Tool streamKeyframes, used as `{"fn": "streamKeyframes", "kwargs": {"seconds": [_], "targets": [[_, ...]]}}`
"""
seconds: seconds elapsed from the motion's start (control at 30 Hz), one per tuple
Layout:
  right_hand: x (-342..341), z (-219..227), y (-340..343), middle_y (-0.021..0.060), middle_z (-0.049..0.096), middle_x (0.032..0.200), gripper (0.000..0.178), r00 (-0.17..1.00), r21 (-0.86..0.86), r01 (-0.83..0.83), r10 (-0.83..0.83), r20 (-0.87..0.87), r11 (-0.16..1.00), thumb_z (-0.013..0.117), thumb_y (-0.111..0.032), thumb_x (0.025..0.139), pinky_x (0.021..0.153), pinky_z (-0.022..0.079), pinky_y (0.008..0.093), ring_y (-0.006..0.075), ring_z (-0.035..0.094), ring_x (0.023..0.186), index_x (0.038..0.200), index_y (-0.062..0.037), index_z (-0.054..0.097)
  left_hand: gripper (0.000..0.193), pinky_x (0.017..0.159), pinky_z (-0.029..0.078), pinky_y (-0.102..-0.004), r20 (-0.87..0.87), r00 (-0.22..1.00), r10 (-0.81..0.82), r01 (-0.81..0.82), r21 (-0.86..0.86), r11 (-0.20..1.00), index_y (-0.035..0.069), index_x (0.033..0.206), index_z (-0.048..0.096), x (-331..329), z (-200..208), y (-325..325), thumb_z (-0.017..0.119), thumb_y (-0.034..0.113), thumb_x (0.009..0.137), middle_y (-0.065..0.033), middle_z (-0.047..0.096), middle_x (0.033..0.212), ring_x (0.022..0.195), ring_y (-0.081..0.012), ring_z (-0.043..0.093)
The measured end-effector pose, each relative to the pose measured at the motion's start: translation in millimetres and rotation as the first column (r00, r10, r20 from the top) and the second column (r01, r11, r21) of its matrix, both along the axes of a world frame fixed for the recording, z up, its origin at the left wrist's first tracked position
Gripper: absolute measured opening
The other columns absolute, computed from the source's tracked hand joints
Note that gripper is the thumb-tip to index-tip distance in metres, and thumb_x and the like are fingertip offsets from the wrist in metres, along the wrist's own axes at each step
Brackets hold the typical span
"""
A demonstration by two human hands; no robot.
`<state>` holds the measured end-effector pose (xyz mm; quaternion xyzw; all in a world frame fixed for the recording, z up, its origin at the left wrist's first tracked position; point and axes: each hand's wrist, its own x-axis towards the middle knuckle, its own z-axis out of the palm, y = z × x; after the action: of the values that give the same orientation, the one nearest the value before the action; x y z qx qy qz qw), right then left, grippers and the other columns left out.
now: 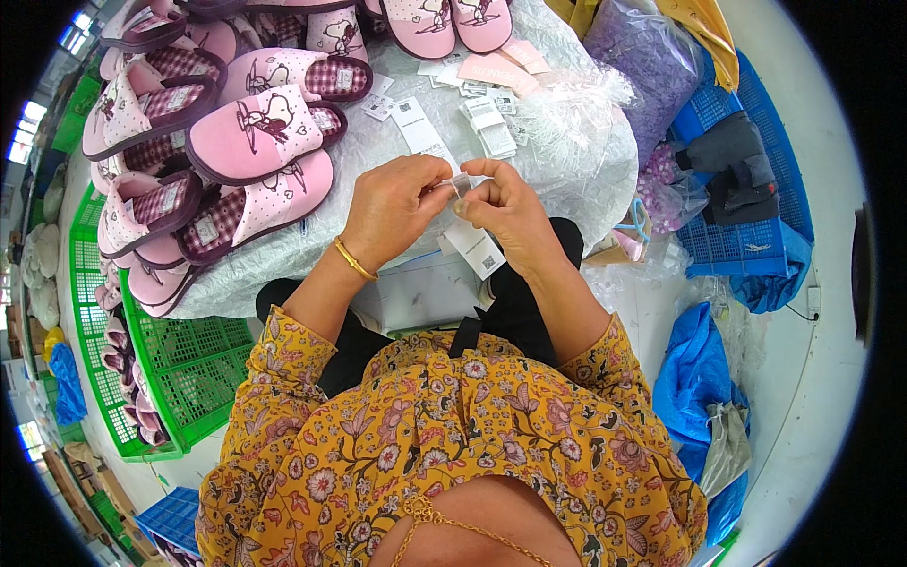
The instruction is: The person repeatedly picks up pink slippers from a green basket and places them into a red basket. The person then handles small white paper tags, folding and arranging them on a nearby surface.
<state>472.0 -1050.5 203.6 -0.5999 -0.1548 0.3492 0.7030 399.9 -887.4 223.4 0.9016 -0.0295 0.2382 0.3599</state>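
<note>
My left hand (395,206) and my right hand (512,206) meet over the near edge of the table, fingertips pinched almost together. Between them runs a thin whitish tag string (456,185), partly hidden by the fingers. Just below my right fingers hangs a white paper hang tag (475,249) with a printed square code. Beyond the hands lie a long white tag (417,126) and a stack of white tags (488,128). A bundle of white tag strings (569,111) is spread to their right.
Pink slippers (253,132) are piled on the left of the plastic-covered table (378,255). Pink cards (499,72) lie farther back. A green crate (194,378) stands at the lower left. To the right are a purple-filled bag (642,71) and a blue crate (737,248).
</note>
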Motion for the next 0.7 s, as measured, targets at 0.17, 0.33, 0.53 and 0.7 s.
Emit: {"fn": "streamKeyframes", "kwargs": {"seconds": [0.17, 0.33, 0.53, 0.7], "targets": [[0.4, -1.6, 0.1, 0.0021, 0.057, 0.083, 0.047, 1.0, -0.006, -0.007, 0.007, 0.003, 1.0, 0.067, -0.001, 0.077, 0.07, 0.044, 0.022, 0.0079, 0.054, 0.075, 0.12, 0.0015, 0.048, 0.016, 0.054, 0.045, -0.027, -0.002, 1.0, -0.006, 0.007, 0.043, 0.999, 0.003, 0.089, 0.064, -0.4, 0.5, 1.3, 0.07, 0.004, 0.074, -0.0067, 0.063, 0.073, 0.061, -0.0168, 0.059], [0.6, -2.4, 0.9, 0.0021, 0.057, 0.083, 0.046, 0.999, -0.003, -0.024, 0.025, 0.02, 1.0, 0.066, -0.002, 0.077, 0.07, 0.044, 0.0221, 0.0078, 0.054, 0.075, 0.12, 0.0013, 0.048, 0.016, 0.053, 0.046, -0.0279, 0.023, 1.0, -0.012, 0.011, 0.059, 0.998, 0.003, 0.088, 0.064, -0.6, -2.7, 3.0, 0.07, 0.004, 0.074, -0.0067, 0.063, 0.073, 0.061, -0.018, 0.059], [0.7, -2.2, 0.9, 0.002, 0.057, 0.083, 0.046, 0.999, -0.001, -0.031, 0.031, 0.007, 1.0, 0.066, -0.001, 0.077, 0.07, 0.044, 0.022, 0.0077, 0.053, 0.075, 0.12, 0.0012, 0.048, 0.016, 0.053, 0.046, -0.0282, 0.016, 1.0, -0.01, 0.009, 0.064, 0.998, 0.003, 0.088, 0.064, -0.8, -3.7, 3.6, 0.07, 0.004, 0.074, -0.0068, 0.063, 0.073, 0.061, -0.018, 0.059], [0.3, -1.1, 1.4, 0.0017, 0.057, 0.083, 0.046, 0.999, -0.009, -0.034, 0.034, -0.002, 0.999, 0.066, -0.001, 0.077, 0.07, 0.043, 0.0217, 0.0074, 0.053, 0.075, 0.12, 0.0012, 0.048, 0.016, 0.054, 0.046, -0.028, 0.019, 1.0, -0.007, 0.006, 0.055, 0.998, 0.003, 0.088, 0.063, -0.7, -4.9, 3.5, 0.07, 0.004, 0.074, -0.0066, 0.062, 0.073, 0.061, -0.0179, 0.059]]}}
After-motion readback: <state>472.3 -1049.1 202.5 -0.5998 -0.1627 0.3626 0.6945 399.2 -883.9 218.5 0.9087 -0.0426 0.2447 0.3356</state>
